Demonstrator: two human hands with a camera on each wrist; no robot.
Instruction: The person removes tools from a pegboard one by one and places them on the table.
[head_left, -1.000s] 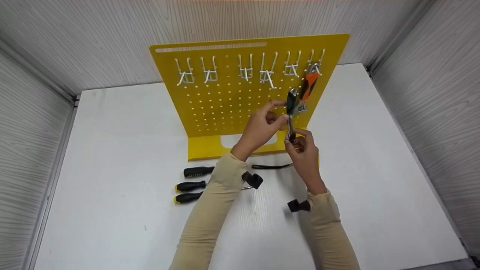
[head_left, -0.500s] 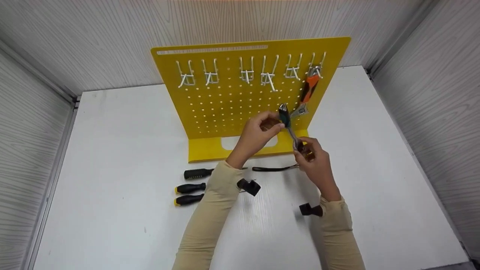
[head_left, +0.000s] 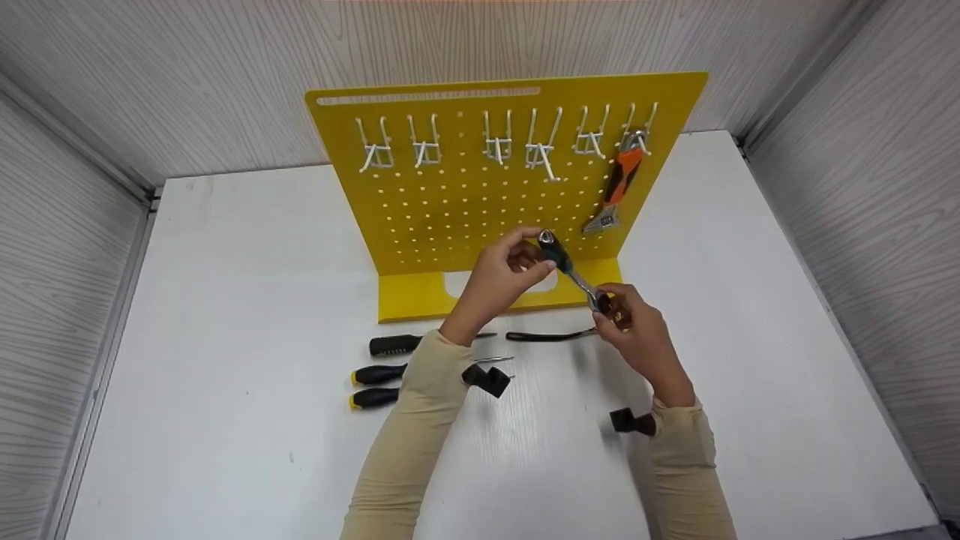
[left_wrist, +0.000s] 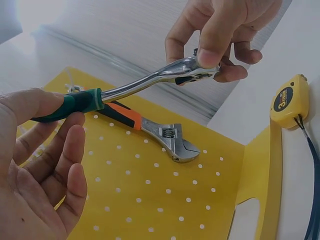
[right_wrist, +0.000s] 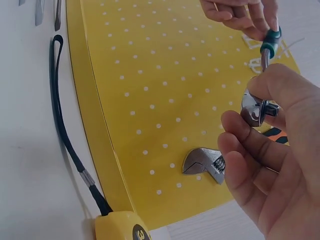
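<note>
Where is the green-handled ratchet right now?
In the head view, the ratchet is in front of the pegboard, toward its lower right, held by left hand and right hand.

Ratchet: was held before the pegboard
Adjustable wrench: was hung on the rightmost hook
Screwdrivers: were laid left of the tape measure

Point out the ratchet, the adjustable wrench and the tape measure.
Ratchet [left_wrist: 131, 88], left wrist view: middle of the chrome shaft.
Adjustable wrench [head_left: 622, 177], head view: the handle.
Tape measure [left_wrist: 294, 105], left wrist view: its yellow case.
</note>
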